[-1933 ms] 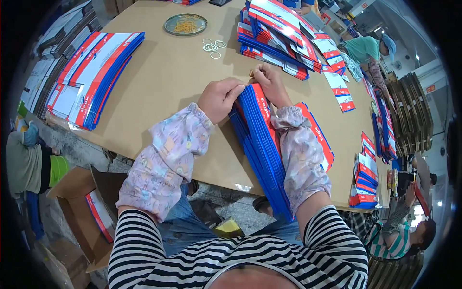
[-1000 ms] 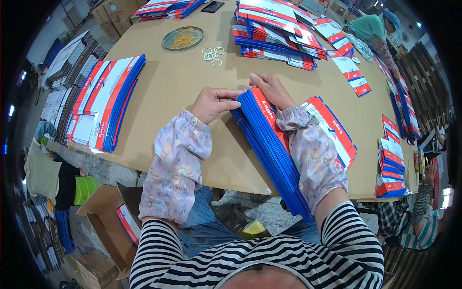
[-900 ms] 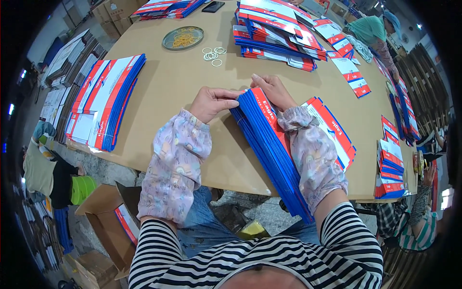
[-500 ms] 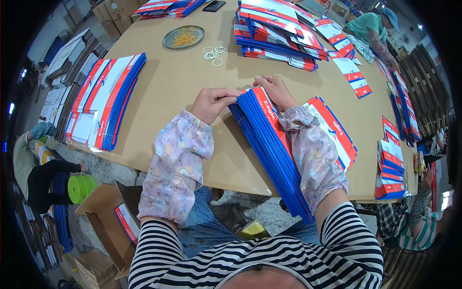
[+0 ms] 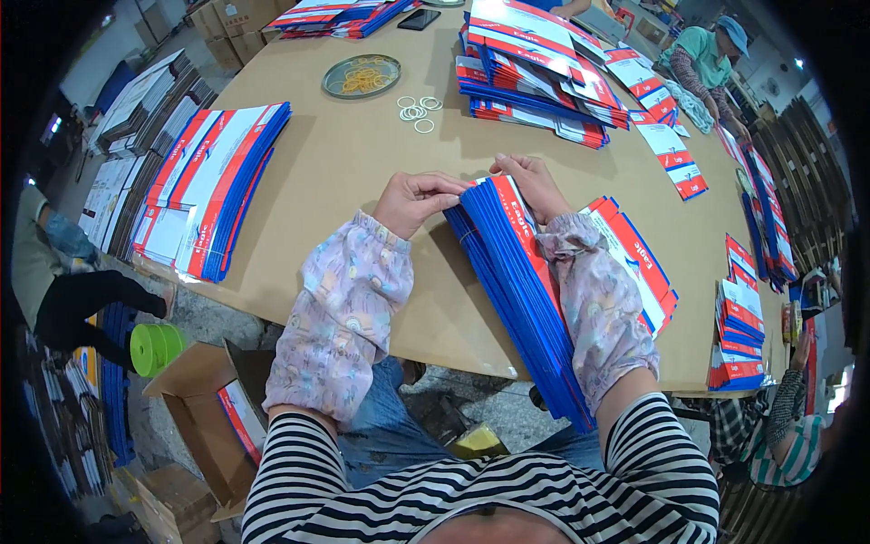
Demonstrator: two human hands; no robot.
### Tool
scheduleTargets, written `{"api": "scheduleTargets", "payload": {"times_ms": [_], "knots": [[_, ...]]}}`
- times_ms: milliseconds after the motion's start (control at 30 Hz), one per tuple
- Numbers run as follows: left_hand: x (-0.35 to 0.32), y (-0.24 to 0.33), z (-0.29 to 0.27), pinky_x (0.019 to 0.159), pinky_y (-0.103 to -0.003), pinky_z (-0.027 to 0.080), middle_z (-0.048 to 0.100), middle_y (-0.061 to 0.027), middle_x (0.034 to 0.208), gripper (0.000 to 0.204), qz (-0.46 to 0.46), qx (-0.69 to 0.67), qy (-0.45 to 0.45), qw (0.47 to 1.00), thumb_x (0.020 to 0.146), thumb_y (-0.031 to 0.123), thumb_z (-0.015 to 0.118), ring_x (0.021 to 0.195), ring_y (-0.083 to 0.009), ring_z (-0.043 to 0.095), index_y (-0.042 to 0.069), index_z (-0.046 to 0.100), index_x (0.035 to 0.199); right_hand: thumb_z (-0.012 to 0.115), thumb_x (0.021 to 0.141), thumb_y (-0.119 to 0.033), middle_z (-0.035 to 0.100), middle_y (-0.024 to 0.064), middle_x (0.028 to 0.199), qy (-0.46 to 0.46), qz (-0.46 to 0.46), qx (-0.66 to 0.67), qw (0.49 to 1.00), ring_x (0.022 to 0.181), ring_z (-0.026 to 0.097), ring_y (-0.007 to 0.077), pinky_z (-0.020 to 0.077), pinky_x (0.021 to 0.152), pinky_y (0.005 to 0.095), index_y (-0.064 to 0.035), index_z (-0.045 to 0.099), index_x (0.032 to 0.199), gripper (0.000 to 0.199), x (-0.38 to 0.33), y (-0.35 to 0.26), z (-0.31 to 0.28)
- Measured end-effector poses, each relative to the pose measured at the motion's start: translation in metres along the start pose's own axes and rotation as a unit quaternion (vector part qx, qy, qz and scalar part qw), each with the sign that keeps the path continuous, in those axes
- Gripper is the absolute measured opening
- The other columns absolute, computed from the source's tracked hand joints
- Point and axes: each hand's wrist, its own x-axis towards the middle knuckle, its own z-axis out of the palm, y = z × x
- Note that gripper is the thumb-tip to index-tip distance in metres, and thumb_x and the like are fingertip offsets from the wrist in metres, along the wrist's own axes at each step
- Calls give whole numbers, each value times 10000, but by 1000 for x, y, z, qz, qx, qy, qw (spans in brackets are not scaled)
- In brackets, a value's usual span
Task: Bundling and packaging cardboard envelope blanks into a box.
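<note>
A thick stack of flat blue, red and white cartons (image 5: 517, 281) lies on edge across the brown table (image 5: 335, 181), reaching past its near edge. My left hand (image 5: 419, 201) grips the stack's far left corner, fingers curled on top. On the far right end rests my right hand (image 5: 533, 184), holding that end. A thin band seems to cross the stack near my left hand.
A fanned pile of the same cartons (image 5: 213, 186) lies at left, more piles (image 5: 535, 72) at the far side and along the right edge (image 5: 739, 322). A round dish of rubber bands (image 5: 362, 75) and loose rings (image 5: 417, 111) sit far centre. Another person (image 5: 702, 63) works at the far right.
My view has tilted slightly; both hands stay on the far end of the stack, with the left fingers shifting a little along its top. A person at the left has moved.
</note>
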Motion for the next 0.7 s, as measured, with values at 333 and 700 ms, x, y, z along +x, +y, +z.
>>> {"api": "scheduleTargets", "payload": {"times_ms": [333,700], "knots": [[-1,-3,2,828,-272,518,687,-135,957,132,-4,16,30,999,812,-77,613,887,-160,644,-63,688,920,577,929,-276,642,33,699,23,-12,14,1000,567,560,52,441,523,206,20,658,857,315,0,4,3],[-2,-2,5,820,-279,518,677,-120,952,107,25,-18,20,999,828,-56,611,883,-154,634,-62,676,913,576,932,-271,659,47,738,0,24,53,998,594,609,74,488,557,207,10,653,885,295,-8,-9,2]]}}
